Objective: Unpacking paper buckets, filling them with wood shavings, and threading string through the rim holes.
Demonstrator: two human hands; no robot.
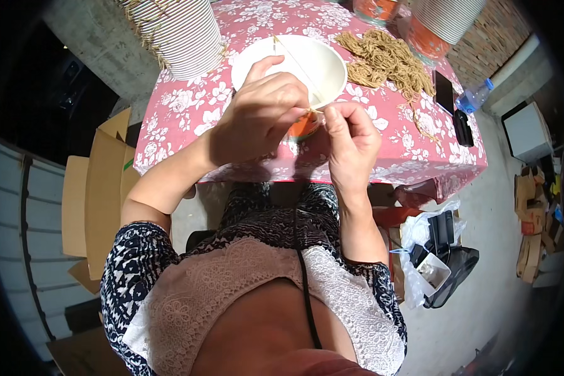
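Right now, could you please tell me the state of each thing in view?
White tub: open, twine strung across its mouth
Left grip: partly curled near the rim, hold unclear
Right grip: pinched on twine
Twine heap: loose
Left tub stack: nested
Right tub stack: nested
Phone: screen dark
Bottle: capped
Cardboard box: flaps open

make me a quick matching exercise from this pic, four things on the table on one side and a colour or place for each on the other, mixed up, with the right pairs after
Things:
1. cord pile
2. white tub
3. phone
4. bottle

Descriptions:
A. blue-capped
B. near rim at the left hand and right hand
C. tan, heaped up
D. lying flat, dark-faced

Right pairs: 1-C, 2-B, 3-D, 4-A
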